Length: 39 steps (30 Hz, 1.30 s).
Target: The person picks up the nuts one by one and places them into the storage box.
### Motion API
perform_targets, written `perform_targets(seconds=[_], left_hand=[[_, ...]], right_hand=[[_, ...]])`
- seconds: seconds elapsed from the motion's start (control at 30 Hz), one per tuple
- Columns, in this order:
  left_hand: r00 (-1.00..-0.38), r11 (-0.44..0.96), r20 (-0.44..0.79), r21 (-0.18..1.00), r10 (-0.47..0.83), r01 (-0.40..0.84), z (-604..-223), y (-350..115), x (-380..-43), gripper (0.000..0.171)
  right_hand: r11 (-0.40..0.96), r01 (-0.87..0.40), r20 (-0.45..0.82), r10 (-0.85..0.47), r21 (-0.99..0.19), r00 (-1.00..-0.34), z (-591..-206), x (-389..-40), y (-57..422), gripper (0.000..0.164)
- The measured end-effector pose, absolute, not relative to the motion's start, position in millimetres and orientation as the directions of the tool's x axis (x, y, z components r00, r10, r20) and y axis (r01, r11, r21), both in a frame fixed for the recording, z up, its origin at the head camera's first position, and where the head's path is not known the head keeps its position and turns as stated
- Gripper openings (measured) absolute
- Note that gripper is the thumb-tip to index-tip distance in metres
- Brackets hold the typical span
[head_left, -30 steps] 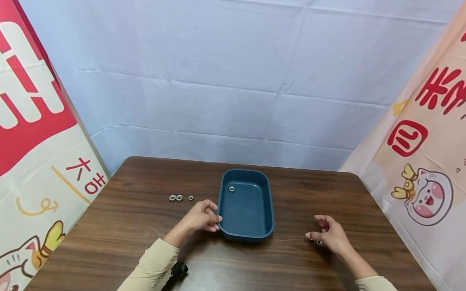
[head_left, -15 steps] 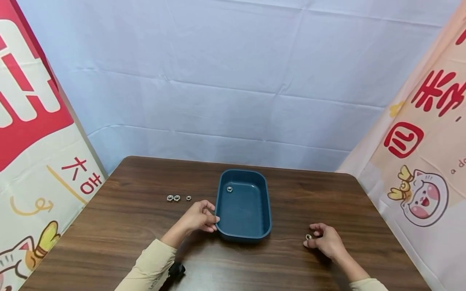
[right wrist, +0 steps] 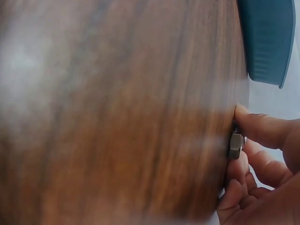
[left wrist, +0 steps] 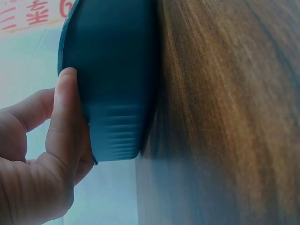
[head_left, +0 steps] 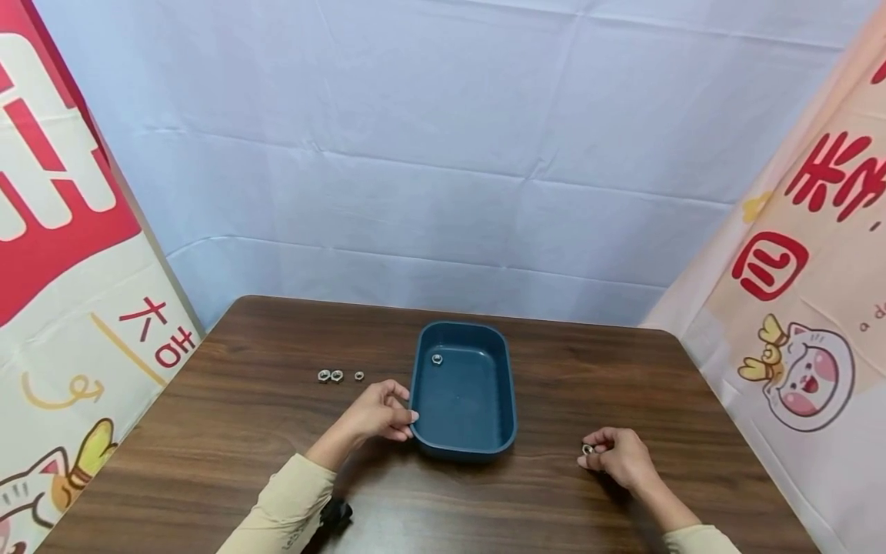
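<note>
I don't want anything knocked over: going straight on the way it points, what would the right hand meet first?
Beyond the nut at its grip, the right hand would probably meet the right side of the blue tray, though its exact line and height are unclear.

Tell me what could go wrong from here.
The small nut in the right hand is low against the table, so it might slip away during lifting. If the left hand, at the edge of the tray, tugs, the tray may slide and the loose nut inside could shift.
</note>
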<state>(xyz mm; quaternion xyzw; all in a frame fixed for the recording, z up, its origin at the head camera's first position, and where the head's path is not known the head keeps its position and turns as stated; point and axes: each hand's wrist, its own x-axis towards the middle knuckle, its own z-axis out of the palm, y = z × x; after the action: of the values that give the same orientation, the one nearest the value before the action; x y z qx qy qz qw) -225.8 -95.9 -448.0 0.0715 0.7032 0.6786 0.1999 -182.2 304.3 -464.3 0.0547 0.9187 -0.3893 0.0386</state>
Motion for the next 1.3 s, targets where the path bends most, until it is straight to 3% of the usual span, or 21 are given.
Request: perform_targets(seconds=[0.37,0.6,0.7,1.0,1.3], left_hand=[[-0.906,0.065,-0.2,0.98,0.373,-0.189,-448.6,-96.2,-226.2,0.037],[-0.905,0.057,-0.203,0.979,0.373,-0.196,-447.3,-95.7,-226.1,0.037],[-0.906,0.057,-0.203,0.979,0.372,-0.195,-446.6,-95.3,-226.0,0.036],[-0.906,0.075,-0.201,0.98,0.372,-0.186,-443.8,-95.2,-224.2,0.036],[-0.908,0.077,-0.194,0.981,0.372,-0.178,-445.1,-95.8,-225.2,0.035]], right_hand=[[0.684,0.1,-0.117,0.021,-0.723,-0.993,-462.3,-181.7,302.9,0.02],[0.721,0.045,-0.067,-0.002,-0.691,-0.998,-457.0,-183.4,305.8,0.024],[0.675,0.034,-0.058,-0.013,-0.737,-0.998,-456.4,-185.2,307.0,0.026],[0.304,0.094,-0.091,0.024,-0.948,-0.996,-458.5,-188.2,305.6,0.036],[-0.055,0.135,-0.142,0.132,-0.989,-0.981,-458.6,-186.1,299.0,0.026]])
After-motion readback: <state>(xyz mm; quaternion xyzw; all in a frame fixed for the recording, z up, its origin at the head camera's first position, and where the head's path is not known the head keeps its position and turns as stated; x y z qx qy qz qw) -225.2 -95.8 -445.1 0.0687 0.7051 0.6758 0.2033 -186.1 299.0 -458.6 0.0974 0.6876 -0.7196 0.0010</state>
